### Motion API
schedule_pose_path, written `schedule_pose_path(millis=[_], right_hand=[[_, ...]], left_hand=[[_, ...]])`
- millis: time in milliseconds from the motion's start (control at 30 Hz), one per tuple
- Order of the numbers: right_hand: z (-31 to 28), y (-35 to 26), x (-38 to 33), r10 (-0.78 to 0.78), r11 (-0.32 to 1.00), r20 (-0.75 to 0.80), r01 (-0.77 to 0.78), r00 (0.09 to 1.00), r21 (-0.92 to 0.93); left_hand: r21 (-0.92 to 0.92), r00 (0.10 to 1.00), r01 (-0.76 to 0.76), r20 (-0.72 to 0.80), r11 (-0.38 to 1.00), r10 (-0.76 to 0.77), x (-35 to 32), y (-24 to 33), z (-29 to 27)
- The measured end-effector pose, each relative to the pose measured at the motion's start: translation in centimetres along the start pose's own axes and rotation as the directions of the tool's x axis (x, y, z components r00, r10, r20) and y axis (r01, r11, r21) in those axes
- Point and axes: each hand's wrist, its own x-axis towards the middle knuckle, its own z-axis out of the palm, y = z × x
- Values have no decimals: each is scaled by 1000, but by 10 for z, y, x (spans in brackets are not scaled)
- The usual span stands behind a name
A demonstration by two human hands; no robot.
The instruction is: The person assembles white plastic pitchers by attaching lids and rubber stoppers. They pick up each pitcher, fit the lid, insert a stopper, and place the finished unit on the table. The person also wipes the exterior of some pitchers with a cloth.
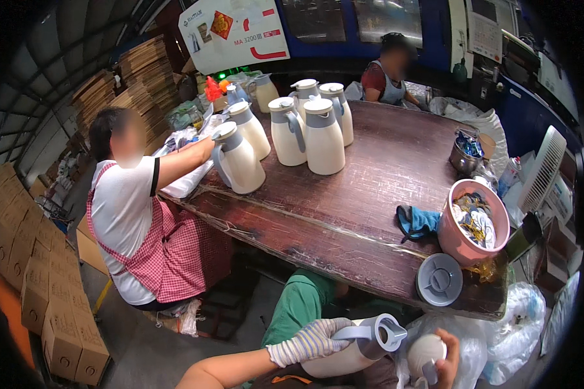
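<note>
Left hand: fingers clamped on jug handle. Jug probably stiff, slippery; handle best hold. Right hand: fingers clamped on white part.

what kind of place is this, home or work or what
Most likely a factory workshop: cream-and-grey thermal jugs stand grouped on a worn wooden table, matching cardboard cartons are stacked at the left, and a large white machine panel rises behind.

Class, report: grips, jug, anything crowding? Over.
Left grip gloved, holding jug by handle; right grip bare, holding round white part. Mouth uncovered. Plastic bag beside right grip.
</note>
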Motion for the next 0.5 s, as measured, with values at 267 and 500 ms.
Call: schedule_pose_path(millis=[267,500], right_hand=[[54,-26,52,342,844,314,-436,886,311],[78,-65,53,93,633,512,347,854,-692]], left_hand=[[109,996,-75,46,991,70,-20,-7,-6],[368,991,-120,99,922,90,-12,-6,-2]])
